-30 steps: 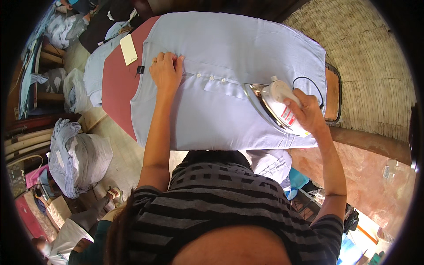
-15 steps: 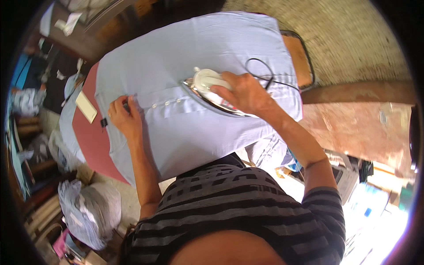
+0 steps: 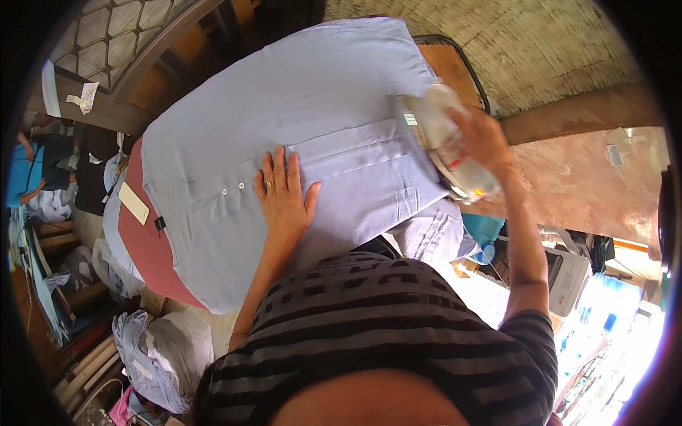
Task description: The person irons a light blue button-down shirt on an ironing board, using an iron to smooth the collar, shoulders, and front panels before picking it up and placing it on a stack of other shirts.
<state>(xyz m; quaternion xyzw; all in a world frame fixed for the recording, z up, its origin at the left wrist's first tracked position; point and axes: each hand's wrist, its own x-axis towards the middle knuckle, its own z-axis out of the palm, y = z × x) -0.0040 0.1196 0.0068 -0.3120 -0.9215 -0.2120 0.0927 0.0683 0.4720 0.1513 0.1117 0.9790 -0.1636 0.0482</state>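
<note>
A pale blue-grey shirt [image 3: 341, 78] lies spread over a padded board with a maroon cover [image 3: 145, 263]. My left hand [image 3: 285, 199] rests flat on it, fingers spread beside the button placket [image 3: 341, 153]. My right hand [image 3: 486, 138] is closed around the handle of a clothes iron [image 3: 430, 121], smeared by motion, at the shirt's right edge. The iron looks tilted, and I cannot tell whether it touches the cloth. Two white buttons [image 3: 241, 185] show left of my left hand. A cream card tag [image 3: 133, 204] and a small black label [image 3: 160, 224] lie by the neckline.
A wooden surface with a dark metal rim [image 3: 447, 67] juts out past the board. A worn wooden panel [image 3: 568, 192] stands at the right. Bundled garments [image 3: 163, 358] sit at the lower left. Another person in blue [image 3: 27, 174] is at the far left.
The iron has moved right, from the placket to the shirt's edge. My left hand has left the neckline, moved right along the placket and flattened out. The whole view has shifted somewhat.
</note>
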